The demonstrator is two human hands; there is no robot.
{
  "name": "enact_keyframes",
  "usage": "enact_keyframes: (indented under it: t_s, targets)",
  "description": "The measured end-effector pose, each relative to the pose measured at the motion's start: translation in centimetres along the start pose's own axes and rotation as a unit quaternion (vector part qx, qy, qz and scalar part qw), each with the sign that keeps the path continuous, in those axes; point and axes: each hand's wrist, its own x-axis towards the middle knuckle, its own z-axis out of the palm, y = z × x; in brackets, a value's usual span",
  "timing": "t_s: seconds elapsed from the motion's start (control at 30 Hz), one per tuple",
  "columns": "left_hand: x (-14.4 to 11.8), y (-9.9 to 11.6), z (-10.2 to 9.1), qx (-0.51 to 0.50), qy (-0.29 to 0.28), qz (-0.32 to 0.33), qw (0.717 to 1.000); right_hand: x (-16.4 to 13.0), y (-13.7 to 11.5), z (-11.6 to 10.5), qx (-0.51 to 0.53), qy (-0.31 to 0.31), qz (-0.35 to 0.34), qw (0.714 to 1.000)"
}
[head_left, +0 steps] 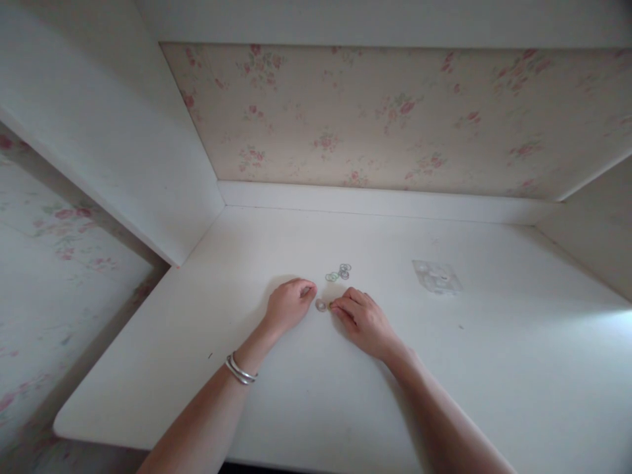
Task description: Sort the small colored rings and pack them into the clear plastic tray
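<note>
My left hand (291,306) rests on the white tabletop, fingers curled closed with the thumb against the index finger. Whatever lies inside it, if anything, is hidden. Opposite it, my right hand (364,322) pinches at its fingertips, where a tiny yellowish bit shows, too small to name. Between the two hands lies a little group of pale pinkish rings (320,305), close to the right fingertips. Just beyond them sit thin green rings (331,277), and beside these a cluster of dark grey rings (344,271), thin like small hair elastics.
A clear plastic bag (437,276) with pale contents lies to the right on the white table (494,368). White panels (148,164) and a raised back edge (385,201) bound the table, with flowered wallpaper behind. A small dark strand (210,355) lies at left.
</note>
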Motion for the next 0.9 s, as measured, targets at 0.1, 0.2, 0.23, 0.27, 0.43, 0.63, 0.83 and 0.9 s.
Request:
enact_keyframes:
  t_s: [0.1, 0.2, 0.23, 0.27, 0.43, 0.63, 0.83, 0.9]
  targets:
    - [0.0, 0.0, 0.0, 0.002, -0.006, -0.003, 1.000, 0.0, 0.5, 0.3, 0.003, 0.051, 0.018, 0.999]
    - [0.0, 0.0, 0.0, 0.001, -0.009, -0.007, 1.000, 0.1, 1.4, 0.6, -0.007, 0.110, 0.061, 0.992]
    - [0.0, 0.0, 0.0, 0.002, -0.011, -0.008, 1.000, 0.2, 1.7, 0.8, -0.012, 0.123, 0.075, 0.990]
    - [0.0, 0.0, 0.0, 0.004, -0.011, -0.009, 1.000, 0.2, 2.0, 0.9, -0.019, 0.131, 0.085, 0.988]
    - [0.0, 0.2, -0.1, 0.009, -0.011, -0.009, 1.000, 0.4, 2.4, 1.2, -0.089, 0.104, 0.110, 0.984]
    - [0.0, 0.1, 0.0, 0.022, -0.008, -0.001, 1.000, 0.4, 1.7, 1.0, -0.162, 0.058, 0.147, 0.974]
    - [0.0, 0.3, -0.1, 0.031, -0.016, -0.012, 0.999, 0.7, 1.3, 0.8, -0.200, 0.050, 0.175, 0.963]
    - [0.0, 0.4, -0.1, 0.032, -0.016, -0.013, 0.999, 0.7, 1.3, 0.8, -0.202, 0.049, 0.172, 0.963]
